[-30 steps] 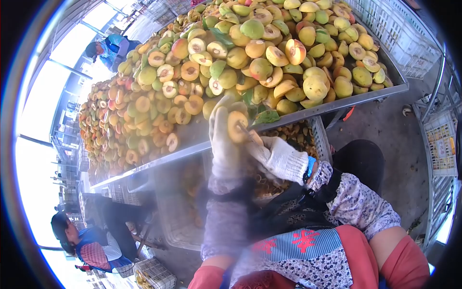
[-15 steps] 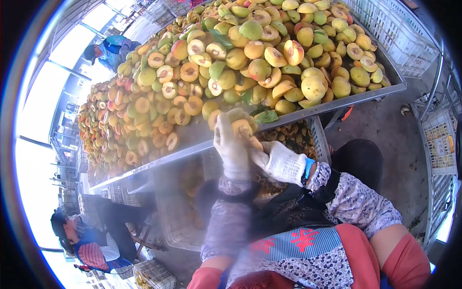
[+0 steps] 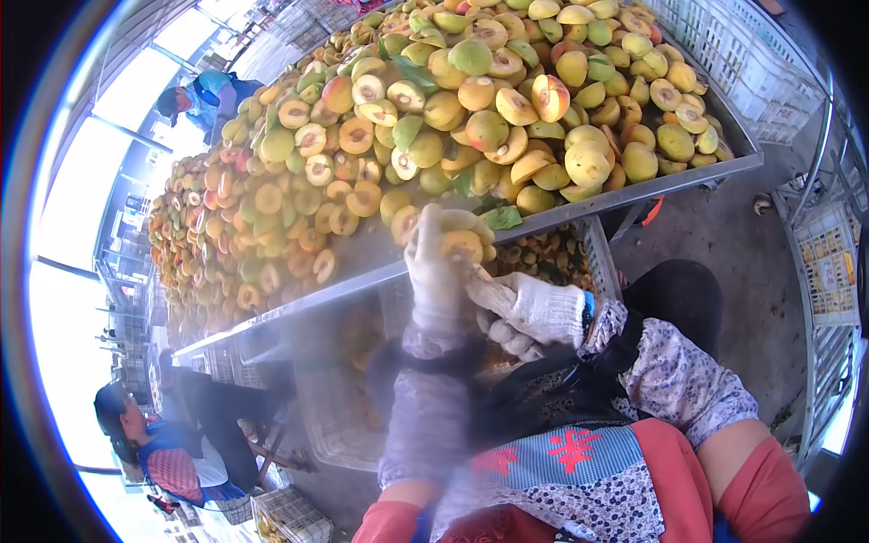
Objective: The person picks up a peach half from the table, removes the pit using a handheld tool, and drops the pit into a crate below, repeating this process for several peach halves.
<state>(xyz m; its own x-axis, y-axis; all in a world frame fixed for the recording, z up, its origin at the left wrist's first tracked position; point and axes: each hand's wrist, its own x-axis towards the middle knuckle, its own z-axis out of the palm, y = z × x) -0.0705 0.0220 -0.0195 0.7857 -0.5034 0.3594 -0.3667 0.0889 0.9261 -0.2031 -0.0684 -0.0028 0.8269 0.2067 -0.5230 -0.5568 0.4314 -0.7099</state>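
My left hand (image 3: 434, 267), in a white glove, is closed around a halved yellow fruit (image 3: 463, 246) just over the metal table's front edge (image 3: 579, 211). Close beside it on the right is my right hand (image 3: 534, 310), in a white knitted glove with its fingers curled. Something small and orange-brown shows at its fingertips, touching the fruit, too small to name. A large heap of halved fruit (image 3: 444, 109) covers the table behind both hands. Green leaves (image 3: 502, 218) lie at the edge.
Under the edge stands a crate (image 3: 597, 258) with fruit pieces. White crates (image 3: 742, 72) are stacked at the right. One person (image 3: 186, 462) sits at the lower left; another (image 3: 213, 100) is at the far upper left. A crate (image 3: 294, 516) stands at the bottom left.
My right hand has moved slightly down and turned, and its lower fingers now show. The fruit in my left hand shows its cut face more. The person at the lower left has turned the head.
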